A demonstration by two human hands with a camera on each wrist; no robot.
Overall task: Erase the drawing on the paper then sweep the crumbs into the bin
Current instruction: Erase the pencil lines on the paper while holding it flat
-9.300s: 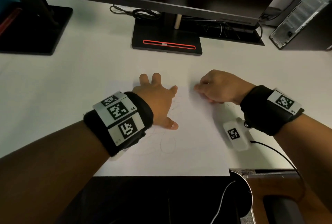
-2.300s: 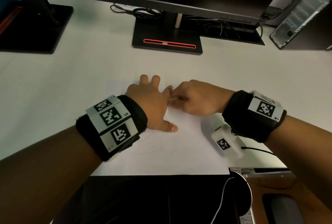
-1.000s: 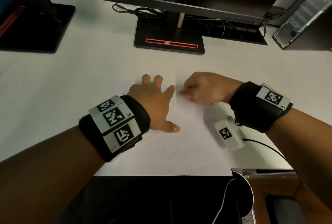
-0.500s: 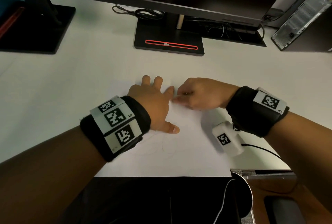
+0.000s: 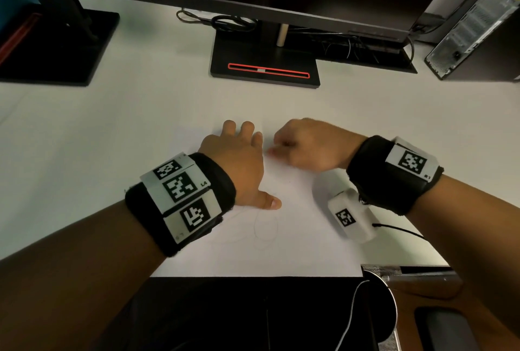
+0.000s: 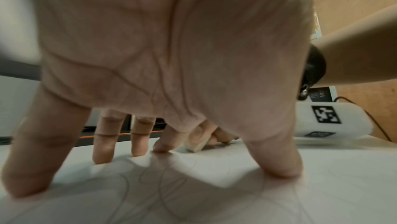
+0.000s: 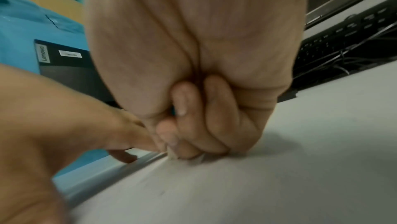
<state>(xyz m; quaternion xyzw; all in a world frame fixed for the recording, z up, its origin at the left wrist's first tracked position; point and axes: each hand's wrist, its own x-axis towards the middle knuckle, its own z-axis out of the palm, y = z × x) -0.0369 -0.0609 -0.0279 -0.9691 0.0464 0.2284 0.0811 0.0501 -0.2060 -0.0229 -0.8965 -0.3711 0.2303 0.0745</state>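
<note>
A white sheet of paper (image 5: 295, 249) lies on the white desk, with faint pencil loops (image 5: 264, 228) near my left thumb. My left hand (image 5: 239, 159) lies flat with spread fingers and presses the paper (image 6: 214, 202) down. My right hand (image 5: 304, 145) is curled beside the left fingertips and pinches a small pale eraser (image 6: 196, 146), whose tip touches the sheet. In the right wrist view the right hand's fingertips (image 7: 178, 144) close over the eraser (image 7: 171, 155). Pencil lines (image 6: 159, 187) run under my left palm.
A monitor stand (image 5: 264, 63) with a red stripe stands behind the paper. A second black stand (image 5: 56, 46) sits far left, a computer tower (image 5: 478, 26) far right. A round bin (image 5: 388, 308) shows below the desk's front edge at the right.
My right hand has rubbed back and forth with the eraser beside the left fingertips, ending slightly farther from me. The left hand has stayed flat on the paper.
</note>
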